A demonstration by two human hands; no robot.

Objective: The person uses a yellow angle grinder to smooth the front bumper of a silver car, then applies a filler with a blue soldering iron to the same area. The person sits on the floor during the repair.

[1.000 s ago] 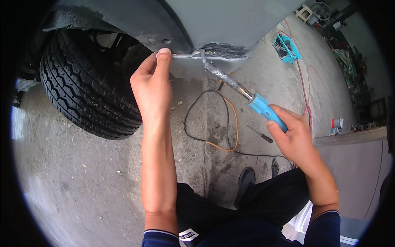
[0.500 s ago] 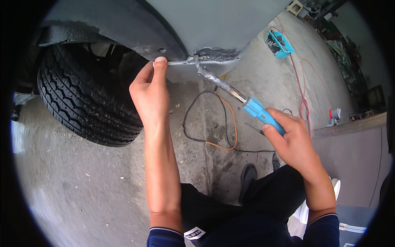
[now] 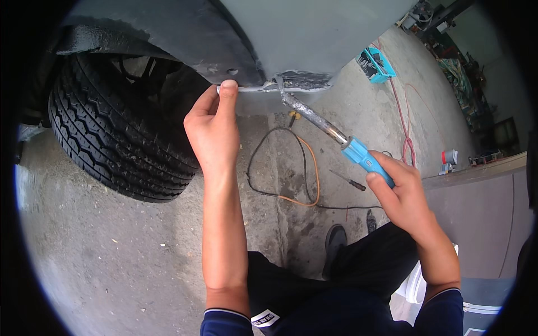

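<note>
My right hand (image 3: 404,196) is wrapped round the blue handle of a soldering iron (image 3: 322,122). The iron slants up and left, and its bent, worn metal tip meets the scarred dark patch (image 3: 305,80) on the lower edge of a grey vehicle body panel (image 3: 325,33). With thumb and fingers, my left hand (image 3: 216,131) pinches a thin white strip (image 3: 249,89) against the lower edge of the black wheel-arch trim (image 3: 218,47). The strip runs right from my fingertips toward the iron's tip; its pinched part is mostly hidden.
A black tyre (image 3: 117,131) stands to my left. On the concrete floor lie a looped black and orange cable (image 3: 251,168) and a screwdriver (image 3: 350,180). Farther right are a turquoise basket (image 3: 382,70), a red hose (image 3: 400,112) and a brownish panel (image 3: 476,218).
The iron and my right hand appear slightly farther right, with the tip still at the panel's edge. My left hand also appears a little farther right. The screwdriver shows more fully.
</note>
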